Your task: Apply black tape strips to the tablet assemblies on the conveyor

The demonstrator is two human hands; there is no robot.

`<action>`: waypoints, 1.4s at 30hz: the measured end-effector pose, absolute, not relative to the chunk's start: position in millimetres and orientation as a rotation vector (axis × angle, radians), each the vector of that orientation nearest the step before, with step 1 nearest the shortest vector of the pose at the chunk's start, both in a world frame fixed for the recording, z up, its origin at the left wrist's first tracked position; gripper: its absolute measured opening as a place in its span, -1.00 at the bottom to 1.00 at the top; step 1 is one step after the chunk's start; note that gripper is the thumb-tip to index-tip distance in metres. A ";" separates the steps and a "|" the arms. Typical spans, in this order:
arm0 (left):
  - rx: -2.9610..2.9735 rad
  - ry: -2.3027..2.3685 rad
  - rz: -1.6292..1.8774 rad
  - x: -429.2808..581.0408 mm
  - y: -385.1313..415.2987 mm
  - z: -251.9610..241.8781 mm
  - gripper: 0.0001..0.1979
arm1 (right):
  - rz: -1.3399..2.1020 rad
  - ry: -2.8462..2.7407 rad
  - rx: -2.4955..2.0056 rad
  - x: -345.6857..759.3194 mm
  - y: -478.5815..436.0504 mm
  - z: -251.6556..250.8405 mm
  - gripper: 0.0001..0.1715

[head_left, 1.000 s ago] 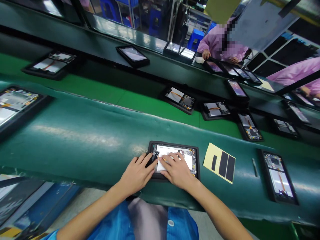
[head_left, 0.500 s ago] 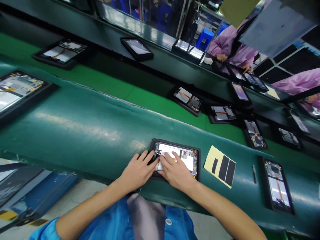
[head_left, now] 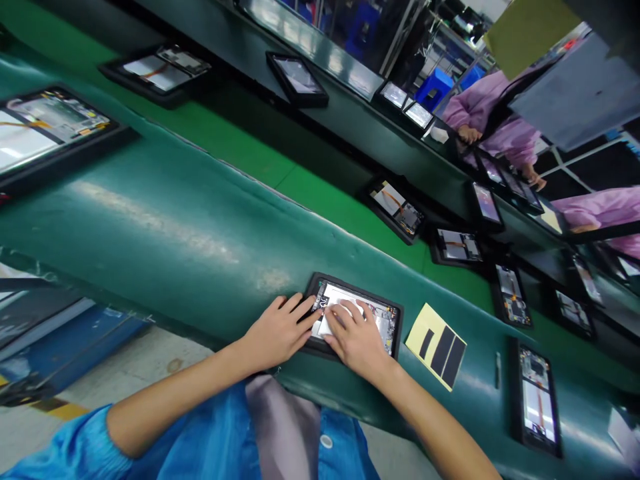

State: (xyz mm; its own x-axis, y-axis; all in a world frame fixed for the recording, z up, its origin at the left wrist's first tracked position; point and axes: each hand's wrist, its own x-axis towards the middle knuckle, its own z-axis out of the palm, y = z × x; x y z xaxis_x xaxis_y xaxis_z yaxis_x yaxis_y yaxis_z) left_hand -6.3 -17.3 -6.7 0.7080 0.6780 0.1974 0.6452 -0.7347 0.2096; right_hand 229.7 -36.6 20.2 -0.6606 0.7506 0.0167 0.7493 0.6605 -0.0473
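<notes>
An opened tablet in a black tray (head_left: 385, 308) lies on the dark green bench in front of me, its white inner panel and circuit parts showing. My left hand (head_left: 274, 331) rests at the tray's left edge, fingers stretched toward its top-left corner. My right hand (head_left: 356, 338) lies flat on the white panel, fingers spread and pressing down. Neither hand holds anything I can make out. Just right of the tray sits a yellow backing sheet (head_left: 436, 345) carrying three black strips.
Another open tablet (head_left: 536, 404) lies at the right, one more (head_left: 47, 131) at the far left. Several trays ride the bright green conveyor (head_left: 320, 200) behind. A small metal tool (head_left: 498, 370) lies near the sheet. People in pink sleeves (head_left: 500, 127) work across the line.
My view has tilted and swung left. My right hand's fingers shifted slightly across the white panel. The left hand stayed at the tray's left edge.
</notes>
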 end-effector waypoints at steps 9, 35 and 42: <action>2.780 1.046 0.391 -8.7 -13.2 -4.9 -0.59 | 0.185 -2.772 -1.320 233.6 -35.9 20.5 -0.50; 2.465 0.902 0.652 13.0 41.3 21.2 -0.66 | -0.144 -1.614 -1.829 356.7 -137.1 29.0 -0.80; 2.728 0.231 0.422 127.3 33.1 26.2 -0.67 | -0.028 -1.461 -2.120 411.1 -148.1 19.2 -0.64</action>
State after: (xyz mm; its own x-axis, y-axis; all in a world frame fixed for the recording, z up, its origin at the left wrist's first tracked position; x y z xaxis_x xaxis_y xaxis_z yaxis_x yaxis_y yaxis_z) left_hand 127.3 33.1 26.2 0.9418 0.2140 0.2593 0.1033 -0.9182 0.3824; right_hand 411.1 -148.1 19.2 0.4063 0.8555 0.3211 0.8670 -0.2498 -0.4312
